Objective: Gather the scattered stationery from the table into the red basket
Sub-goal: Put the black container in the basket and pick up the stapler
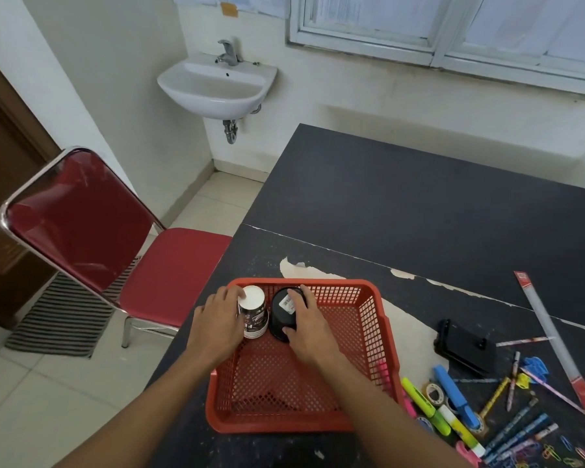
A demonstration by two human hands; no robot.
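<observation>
1. Setting containers into the red basket (318, 282) is the step in hand, as far as I can judge. Your left grip (217, 327) is curled round a white paper cup (252, 310), and your right grip (309, 327) is clamped on a black pot (282, 314) with a barcode sticker on its upturned base.
2. Both containers sit side by side in the far left corner of the basket, and both look upside down. I cannot tell whether they rest on the mesh floor or hang just above it.
3. The basket stands at the near edge of the bench (419, 204) and holds nothing else that I can see, so the task looks barely begun.
4. The stationery lies in a heap on the bench to your right, near the basket:
   - a yellow highlighter (424, 405) and a blue marker (455, 395)
   - a roll of tape (434, 393)
   - a spread of pens (517, 430) and some paper clips (554, 452)
   - a black hole punch (466, 347), a little farther off
   - a long ruler (554, 336) in its sleeve
5. Next, you would probably let go of both containers and reach right for the nearest highlighters. They lie close together, so pinch each one cleanly and save the paper clips (small and slippery) for a careful sweep.
</observation>
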